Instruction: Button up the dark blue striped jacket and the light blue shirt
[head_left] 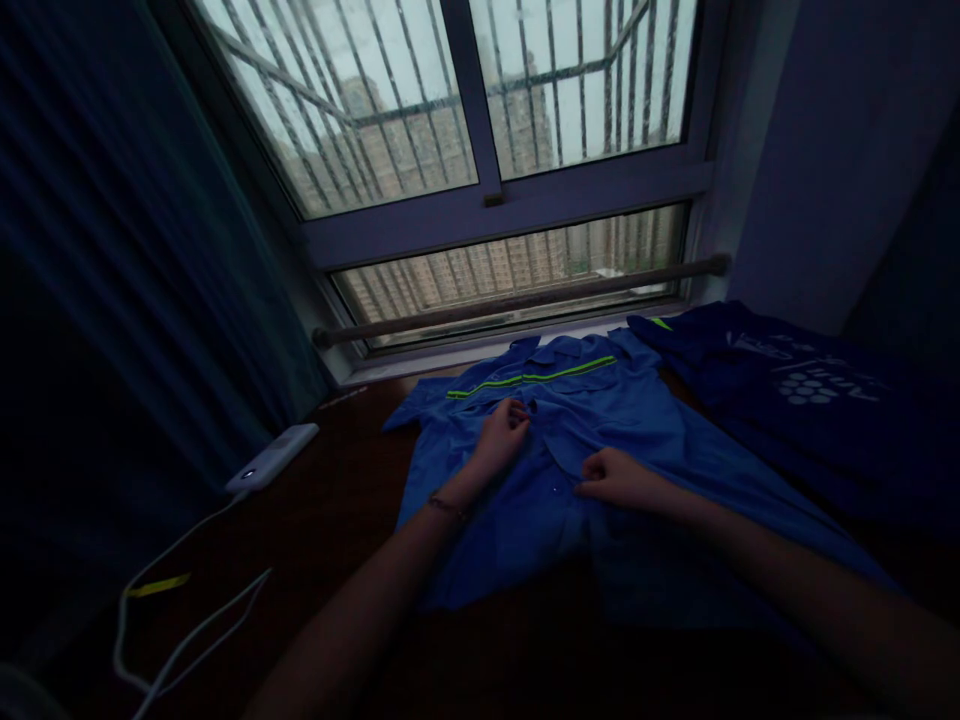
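A blue short-sleeved work shirt (pixel 637 410) with a yellow-green stripe across the chest lies spread on a dark wooden surface, its collar toward the window. My left hand (pixel 505 432) is over the middle of the front, fingers curled together at the button edge below the stripe. Lower and to the right, my right hand (pixel 611 476) pinches the edge of the shirt's front opening, which is lifted a little there. A small button shows on the cloth left of that hand. The dim light hides the finer detail at the fingertips.
A dark blue shirt (pixel 757 390) with white print lies at the right. On the left are a white power strip (pixel 274 458), its white cable (pixel 172 540) and a yellow tag (pixel 159 586). A curtain (pixel 150 250) hangs there. A rail (pixel 525 302) crosses the window ahead.
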